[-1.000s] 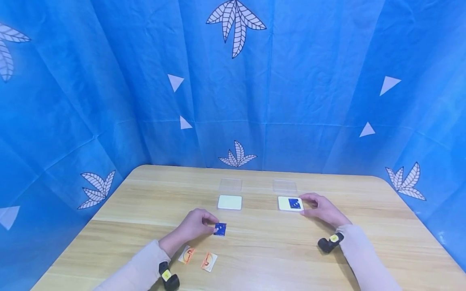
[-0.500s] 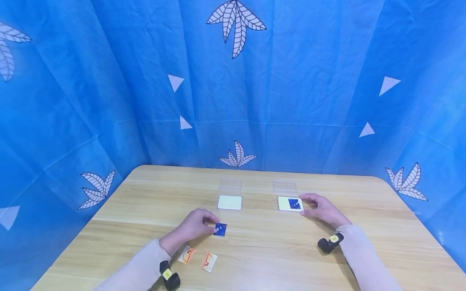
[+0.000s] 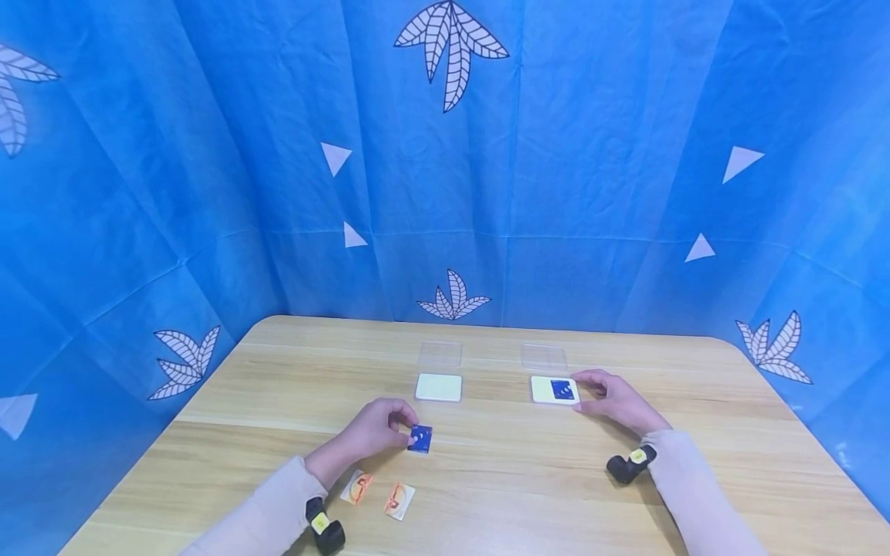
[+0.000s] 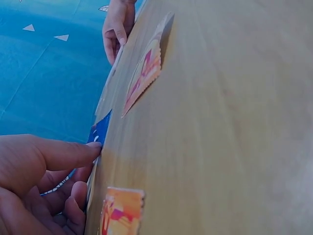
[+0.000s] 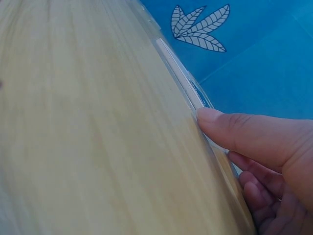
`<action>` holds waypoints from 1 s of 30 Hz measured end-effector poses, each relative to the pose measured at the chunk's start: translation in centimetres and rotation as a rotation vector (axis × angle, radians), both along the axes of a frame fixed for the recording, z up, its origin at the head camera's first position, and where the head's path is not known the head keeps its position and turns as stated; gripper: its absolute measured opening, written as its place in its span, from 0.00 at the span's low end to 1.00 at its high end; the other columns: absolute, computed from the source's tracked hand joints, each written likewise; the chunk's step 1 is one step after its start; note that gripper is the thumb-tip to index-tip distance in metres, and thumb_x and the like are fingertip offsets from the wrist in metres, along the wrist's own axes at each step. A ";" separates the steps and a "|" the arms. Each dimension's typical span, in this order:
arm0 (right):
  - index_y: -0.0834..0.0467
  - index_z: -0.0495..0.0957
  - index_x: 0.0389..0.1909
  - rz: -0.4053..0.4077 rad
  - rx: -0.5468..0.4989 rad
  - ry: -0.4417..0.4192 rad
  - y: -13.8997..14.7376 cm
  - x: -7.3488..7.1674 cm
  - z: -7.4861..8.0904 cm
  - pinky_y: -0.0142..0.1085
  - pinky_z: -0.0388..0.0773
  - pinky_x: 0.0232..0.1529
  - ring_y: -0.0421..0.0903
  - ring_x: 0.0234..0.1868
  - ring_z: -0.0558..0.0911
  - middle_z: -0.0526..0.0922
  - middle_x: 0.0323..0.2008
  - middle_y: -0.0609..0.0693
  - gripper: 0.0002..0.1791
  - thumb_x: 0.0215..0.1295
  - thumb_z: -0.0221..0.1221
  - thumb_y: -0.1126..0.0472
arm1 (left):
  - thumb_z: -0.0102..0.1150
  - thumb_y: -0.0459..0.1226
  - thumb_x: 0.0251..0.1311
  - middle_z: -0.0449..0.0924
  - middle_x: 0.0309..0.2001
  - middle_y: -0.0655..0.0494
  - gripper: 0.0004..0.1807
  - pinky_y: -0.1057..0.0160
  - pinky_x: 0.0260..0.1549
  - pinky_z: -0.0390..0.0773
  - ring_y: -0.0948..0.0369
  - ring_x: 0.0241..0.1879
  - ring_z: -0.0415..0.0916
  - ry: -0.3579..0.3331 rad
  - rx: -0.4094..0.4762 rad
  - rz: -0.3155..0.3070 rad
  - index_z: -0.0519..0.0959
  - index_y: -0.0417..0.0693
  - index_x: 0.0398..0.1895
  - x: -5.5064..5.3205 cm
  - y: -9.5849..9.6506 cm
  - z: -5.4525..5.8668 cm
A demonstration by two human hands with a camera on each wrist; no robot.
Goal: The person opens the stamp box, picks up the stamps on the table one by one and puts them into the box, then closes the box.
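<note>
My left hand (image 3: 378, 427) pinches a small blue square packet (image 3: 421, 439) between thumb and fingers, low over the table. In the left wrist view the thumb lies on the blue packet (image 4: 101, 128). My right hand (image 3: 619, 400) grips the right end of a flat clear case (image 3: 541, 389) with a white filling, thumb at its near edge and fingers at the far one. On that white filling lies a second blue packet (image 3: 563, 389). The right wrist view shows the thumb against the rim of the clear case (image 5: 178, 73).
A matching case with white filling (image 3: 439, 387) lies to the left, with clear flaps (image 3: 441, 354) behind both cases. Two orange-and-white packets with serrated edges (image 3: 399, 500) (image 3: 357, 486) lie near my left wrist. A blue curtain (image 3: 591, 170) surrounds the wooden table (image 3: 501, 479).
</note>
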State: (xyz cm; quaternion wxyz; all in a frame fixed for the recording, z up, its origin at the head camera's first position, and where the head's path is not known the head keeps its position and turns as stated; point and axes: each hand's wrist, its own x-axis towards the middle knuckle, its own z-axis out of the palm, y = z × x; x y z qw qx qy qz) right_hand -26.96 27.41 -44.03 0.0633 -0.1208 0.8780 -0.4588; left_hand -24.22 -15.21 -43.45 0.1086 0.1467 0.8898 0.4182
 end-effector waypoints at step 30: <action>0.65 0.71 0.58 -0.006 0.018 0.007 0.3 -0.5 -0.7 0.57 0.63 0.59 0.64 0.59 0.68 0.69 0.60 0.66 0.32 0.52 0.67 0.59 | 0.60 0.28 0.50 0.77 0.30 0.53 0.07 0.62 0.33 0.77 0.58 0.32 0.74 -0.124 0.189 -0.019 0.80 0.42 0.34 -1.5 0.4 0.0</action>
